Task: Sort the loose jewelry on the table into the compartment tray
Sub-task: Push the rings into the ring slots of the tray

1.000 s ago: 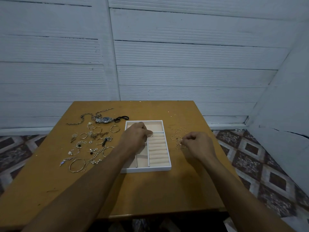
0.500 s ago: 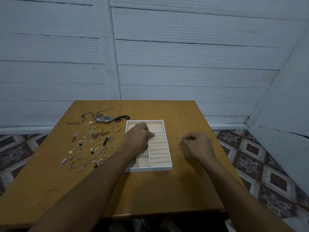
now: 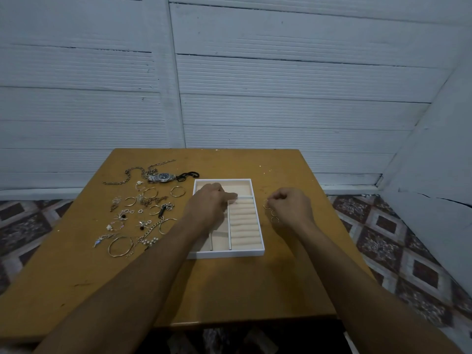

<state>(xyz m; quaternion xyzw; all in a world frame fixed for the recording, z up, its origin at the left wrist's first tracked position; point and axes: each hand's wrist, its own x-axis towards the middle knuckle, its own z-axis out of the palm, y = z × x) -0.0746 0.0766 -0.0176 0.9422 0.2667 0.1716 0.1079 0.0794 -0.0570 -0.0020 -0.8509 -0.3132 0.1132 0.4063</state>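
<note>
The compartment tray (image 3: 229, 253), white-rimmed with beige lining, lies mid-table. My left hand (image 3: 208, 206) hovers over its upper left part, fingers curled, fingertips touching the top of the ring-roll column (image 3: 245, 223); anything between the fingertips is hidden. My right hand (image 3: 292, 205) sits just right of the tray with curled fingers, pinching a small gold ring (image 3: 266, 204). More small gold rings (image 3: 274, 217) lie beneath that hand on the table. Loose jewelry (image 3: 143, 213) is spread left of the tray: bangles, chains, earrings and pendants.
A wristwatch (image 3: 163, 177) and a long chain (image 3: 127, 175) lie at the far left of the wooden table (image 3: 229, 290). A black clip (image 3: 187, 175) sits beside the tray's far left corner. White panel walls stand behind and to the right; patterned floor tiles surround the table.
My right hand has shifted slightly forward and left over the gold rings. My left hand stays at the top of the ring rolls, barely moved.
</note>
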